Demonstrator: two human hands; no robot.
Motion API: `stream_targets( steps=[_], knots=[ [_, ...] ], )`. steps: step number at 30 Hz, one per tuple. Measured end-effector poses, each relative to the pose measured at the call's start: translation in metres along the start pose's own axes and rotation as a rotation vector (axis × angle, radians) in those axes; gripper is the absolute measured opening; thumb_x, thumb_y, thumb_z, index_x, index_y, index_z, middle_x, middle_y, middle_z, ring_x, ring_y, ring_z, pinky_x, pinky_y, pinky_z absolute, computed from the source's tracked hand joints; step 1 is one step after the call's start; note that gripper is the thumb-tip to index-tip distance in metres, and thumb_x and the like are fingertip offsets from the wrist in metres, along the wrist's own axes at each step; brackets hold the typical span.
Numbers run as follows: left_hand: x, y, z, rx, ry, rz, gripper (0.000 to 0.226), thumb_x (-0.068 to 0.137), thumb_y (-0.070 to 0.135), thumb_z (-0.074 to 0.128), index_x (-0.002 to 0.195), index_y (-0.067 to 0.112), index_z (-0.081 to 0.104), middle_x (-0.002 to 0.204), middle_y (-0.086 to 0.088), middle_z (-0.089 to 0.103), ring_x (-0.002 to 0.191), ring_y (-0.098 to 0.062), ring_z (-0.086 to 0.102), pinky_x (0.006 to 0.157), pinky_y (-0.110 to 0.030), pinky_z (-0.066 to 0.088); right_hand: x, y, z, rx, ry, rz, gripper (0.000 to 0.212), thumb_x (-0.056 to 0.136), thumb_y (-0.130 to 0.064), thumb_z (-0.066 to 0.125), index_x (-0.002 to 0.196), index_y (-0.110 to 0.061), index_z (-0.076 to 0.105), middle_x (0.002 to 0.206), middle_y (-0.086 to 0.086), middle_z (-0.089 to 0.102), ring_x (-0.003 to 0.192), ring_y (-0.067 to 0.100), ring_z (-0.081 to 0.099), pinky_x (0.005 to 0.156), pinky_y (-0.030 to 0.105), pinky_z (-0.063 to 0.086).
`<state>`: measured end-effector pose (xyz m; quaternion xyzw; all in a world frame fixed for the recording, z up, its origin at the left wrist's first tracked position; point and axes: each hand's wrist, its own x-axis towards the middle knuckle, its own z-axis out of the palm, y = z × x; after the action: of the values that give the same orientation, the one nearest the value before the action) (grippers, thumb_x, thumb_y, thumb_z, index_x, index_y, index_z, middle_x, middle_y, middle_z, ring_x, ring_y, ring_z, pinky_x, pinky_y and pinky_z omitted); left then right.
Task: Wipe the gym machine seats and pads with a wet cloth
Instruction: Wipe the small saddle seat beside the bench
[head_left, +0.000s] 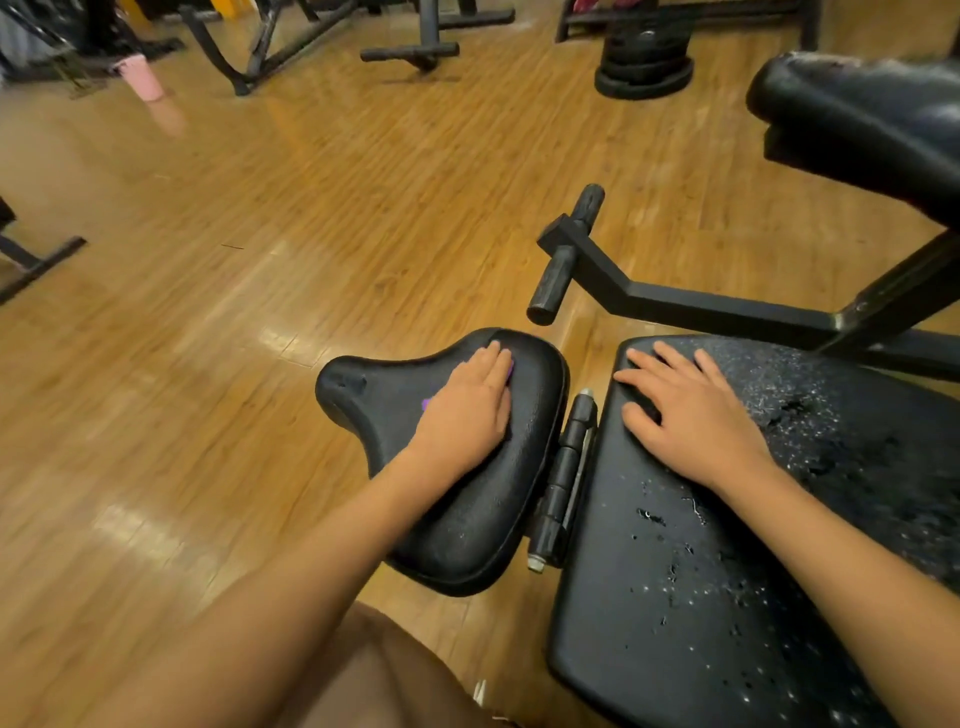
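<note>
A black saddle-shaped seat (478, 519) sits low in the middle of the view. My left hand (470, 410) lies flat on its top with straight fingers, pressing a purple cloth (427, 404) of which only small edges show under the palm and fingertips. To the right is a long black bench pad (701, 597) with cracked, flaking vinyl. My right hand (691, 415) rests flat on its near-left corner, fingers spread, holding nothing.
A black hinge with a bolt (566, 483) joins seat and pad. A black frame bar with roller handles (566, 260) reaches over the wooden floor (260, 260). Another black pad (872, 119) is at the upper right. Weight plates (644, 57), machine frames and a pink cup (143, 78) stand farther off.
</note>
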<state>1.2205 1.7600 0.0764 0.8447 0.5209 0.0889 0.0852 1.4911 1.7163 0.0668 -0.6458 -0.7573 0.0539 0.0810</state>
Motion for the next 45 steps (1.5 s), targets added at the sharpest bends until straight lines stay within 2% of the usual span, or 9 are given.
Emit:
stream_targets(
  steps=[3, 10, 14, 18, 22, 28, 34, 40, 45],
  knots=[
    [-0.036, 0.002, -0.005, -0.011, 0.008, 0.027, 0.051, 0.106, 0.024, 0.039, 0.154, 0.008, 0.03, 0.161, -0.012, 0.027, 0.149, -0.026, 0.025, 0.12, -0.029, 0.011, -0.001, 0.002, -0.002, -0.005, 0.009, 0.016, 0.046, 0.097, -0.046, 0.037, 0.14, -0.036, 0.047, 0.157, -0.011, 0.034, 0.149, 0.013, 0.018, 0.123, 0.047, 0.008],
    [0.081, -0.016, -0.003, -0.034, -0.001, -0.261, 0.018, 0.101, 0.02, 0.043, 0.102, 0.006, 0.054, 0.102, -0.019, 0.063, 0.095, -0.041, 0.06, 0.073, -0.042, 0.044, 0.005, 0.007, 0.0, -0.007, 0.017, 0.002, 0.047, 0.096, -0.047, 0.038, 0.141, -0.035, 0.046, 0.157, -0.011, 0.034, 0.149, 0.014, 0.019, 0.123, 0.048, 0.01],
    [0.12, -0.027, -0.004, -0.038, -0.21, -0.351, 0.021, 0.095, 0.019, 0.049, 0.103, 0.007, 0.064, 0.105, -0.02, 0.07, 0.102, -0.039, 0.064, 0.072, -0.035, 0.043, 0.001, 0.004, 0.001, -0.002, 0.006, 0.006, 0.047, 0.096, -0.046, 0.038, 0.14, -0.035, 0.047, 0.157, -0.011, 0.034, 0.149, 0.014, 0.019, 0.123, 0.048, 0.009],
    [0.07, -0.018, -0.013, -0.072, -0.111, -0.114, 0.027, 0.098, 0.015, 0.041, 0.118, 0.01, 0.059, 0.109, -0.016, 0.068, 0.102, -0.036, 0.062, 0.08, -0.039, 0.047, 0.0, 0.001, -0.003, -0.012, 0.001, 0.0, 0.047, 0.097, -0.046, 0.035, 0.142, -0.035, 0.045, 0.158, -0.011, 0.032, 0.149, 0.014, 0.018, 0.123, 0.048, 0.009],
    [-0.013, -0.018, -0.013, -0.02, -0.093, 0.194, 0.048, 0.103, 0.027, 0.038, 0.147, 0.008, 0.043, 0.156, -0.009, 0.039, 0.145, -0.024, 0.032, 0.118, -0.026, 0.017, -0.001, 0.001, -0.006, -0.01, 0.018, -0.007, 0.047, 0.098, -0.045, 0.036, 0.143, -0.034, 0.045, 0.158, -0.01, 0.032, 0.15, 0.015, 0.017, 0.123, 0.047, 0.008],
    [0.025, -0.021, -0.004, -0.017, -0.086, 0.116, 0.048, 0.106, 0.024, 0.037, 0.153, 0.011, 0.035, 0.161, -0.004, 0.03, 0.149, -0.019, 0.025, 0.12, -0.032, 0.021, 0.002, 0.006, 0.003, -0.003, 0.032, -0.002, 0.049, 0.095, -0.048, 0.034, 0.14, -0.035, 0.047, 0.156, -0.011, 0.034, 0.149, 0.014, 0.018, 0.123, 0.047, 0.008],
    [0.127, -0.014, -0.002, -0.058, -0.26, -0.155, 0.03, 0.105, 0.027, 0.035, 0.113, 0.013, 0.059, 0.089, -0.003, 0.07, 0.084, -0.025, 0.069, 0.081, -0.038, 0.052, 0.006, 0.003, 0.004, 0.017, 0.031, 0.013, 0.046, 0.097, -0.045, 0.039, 0.141, -0.035, 0.047, 0.157, -0.012, 0.032, 0.15, 0.012, 0.015, 0.123, 0.044, 0.004],
    [0.099, 0.007, 0.002, -0.034, -0.137, -0.117, 0.031, 0.1, 0.014, 0.041, 0.123, 0.005, 0.059, 0.116, -0.018, 0.064, 0.107, -0.037, 0.059, 0.077, -0.033, 0.038, 0.0, 0.002, -0.002, 0.015, 0.023, 0.024, 0.046, 0.097, -0.044, 0.04, 0.141, -0.035, 0.047, 0.157, -0.012, 0.032, 0.149, 0.012, 0.016, 0.123, 0.043, 0.004],
    [-0.012, 0.035, 0.013, -0.045, -0.023, 0.072, 0.053, 0.101, 0.024, 0.044, 0.15, 0.005, 0.037, 0.157, -0.013, 0.035, 0.146, -0.028, 0.03, 0.119, -0.037, 0.021, -0.002, 0.0, -0.003, 0.011, 0.033, 0.016, 0.046, 0.097, -0.044, 0.04, 0.141, -0.034, 0.048, 0.157, -0.011, 0.032, 0.149, 0.013, 0.016, 0.123, 0.045, 0.005]
  ],
)
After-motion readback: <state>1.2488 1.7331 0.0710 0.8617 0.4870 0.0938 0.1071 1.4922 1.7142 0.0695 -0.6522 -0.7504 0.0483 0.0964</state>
